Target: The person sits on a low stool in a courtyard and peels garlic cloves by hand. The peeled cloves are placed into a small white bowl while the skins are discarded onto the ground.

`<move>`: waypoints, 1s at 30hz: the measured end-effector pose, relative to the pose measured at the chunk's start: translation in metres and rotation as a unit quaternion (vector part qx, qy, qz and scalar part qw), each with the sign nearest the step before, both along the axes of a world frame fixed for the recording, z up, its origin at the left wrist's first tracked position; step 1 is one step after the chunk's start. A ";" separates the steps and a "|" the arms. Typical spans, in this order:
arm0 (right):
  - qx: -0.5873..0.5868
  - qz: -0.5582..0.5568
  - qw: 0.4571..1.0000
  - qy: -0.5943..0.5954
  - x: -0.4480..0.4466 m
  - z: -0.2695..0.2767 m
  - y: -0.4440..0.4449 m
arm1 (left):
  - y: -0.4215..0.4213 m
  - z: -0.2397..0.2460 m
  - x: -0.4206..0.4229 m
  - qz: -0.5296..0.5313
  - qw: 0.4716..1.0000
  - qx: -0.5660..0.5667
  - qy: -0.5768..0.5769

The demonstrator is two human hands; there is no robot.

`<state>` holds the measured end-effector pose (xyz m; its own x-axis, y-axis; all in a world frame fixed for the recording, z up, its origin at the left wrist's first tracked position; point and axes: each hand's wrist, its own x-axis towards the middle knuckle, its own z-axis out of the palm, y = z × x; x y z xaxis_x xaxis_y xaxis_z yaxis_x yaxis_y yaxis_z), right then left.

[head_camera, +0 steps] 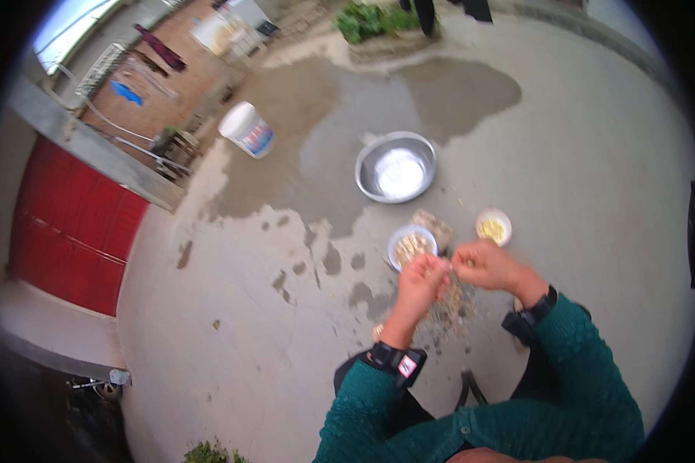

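My left hand and my right hand almost meet above the concrete floor, fingers pinched together. Between the fingertips a small pale bit shows, too small to name. Just beyond my left hand stands a white bowl with pale pieces in it, partly covered by the hand. A smaller, pink-rimmed bowl holding yellowish pieces is beyond my right hand. Beneath the hands, light brown scraps lie scattered on the floor.
A stone touches the white bowl's side. Farther off stand a metal basin and a white plastic bucket on wet concrete. A planted bed lies at the far side, a red door at the left.
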<state>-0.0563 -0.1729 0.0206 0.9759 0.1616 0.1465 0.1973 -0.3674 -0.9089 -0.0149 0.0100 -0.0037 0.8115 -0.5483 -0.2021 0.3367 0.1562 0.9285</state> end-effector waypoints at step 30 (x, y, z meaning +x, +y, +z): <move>0.100 -0.001 0.990 0.096 -0.146 -0.009 0.042 | 0.034 -0.008 -0.152 0.096 0.990 0.021 -0.103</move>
<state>-0.2020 -0.1310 0.0112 0.9892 0.1459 -0.0133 0.0128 -0.1770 -0.9841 -0.1672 0.0436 -0.0115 0.9260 -0.3754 -0.0408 0.1077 0.1591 0.9814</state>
